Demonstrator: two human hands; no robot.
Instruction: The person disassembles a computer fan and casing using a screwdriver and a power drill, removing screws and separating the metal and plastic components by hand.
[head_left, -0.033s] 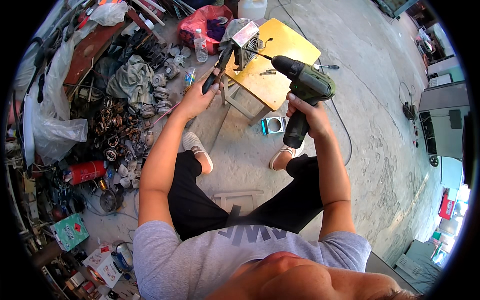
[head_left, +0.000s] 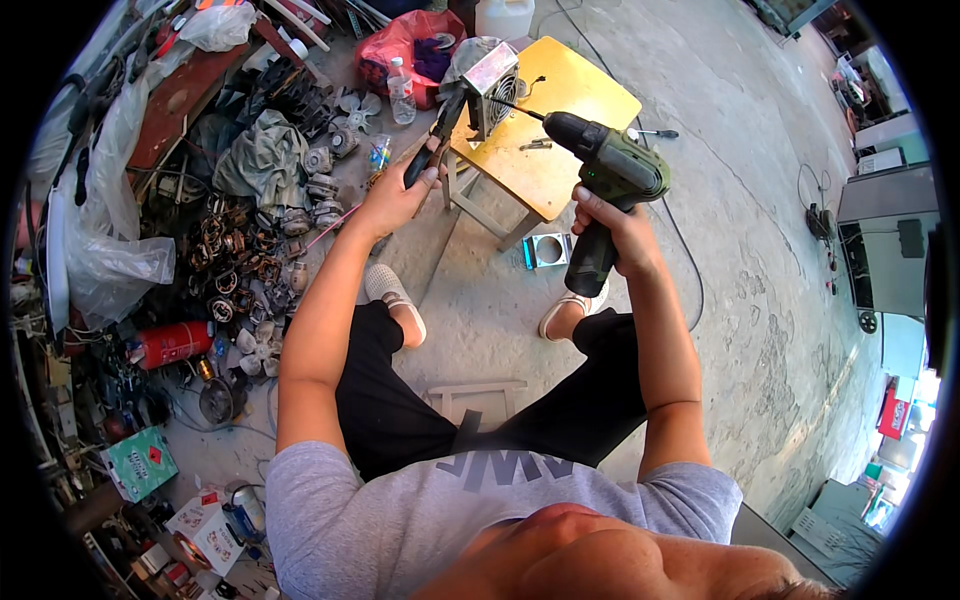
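My left hand is closed round dark-handled pliers, whose jaws meet the near left side of a silver metal box. The box has a round fan grille facing right, looks like a computer power supply, and stands on the far left part of a yellow-topped stool. My right hand grips a green and black cordless drill. Its long thin bit points left, with the tip at the fan side of the box; whether it touches a screw is too small to tell. Small metal pieces lie on the stool.
A heap of motors, fan blades and coils spreads along the left. Near the stool are a plastic bottle, a red bag, a screwdriver, a small blue-and-white frame and a cable running over the concrete floor.
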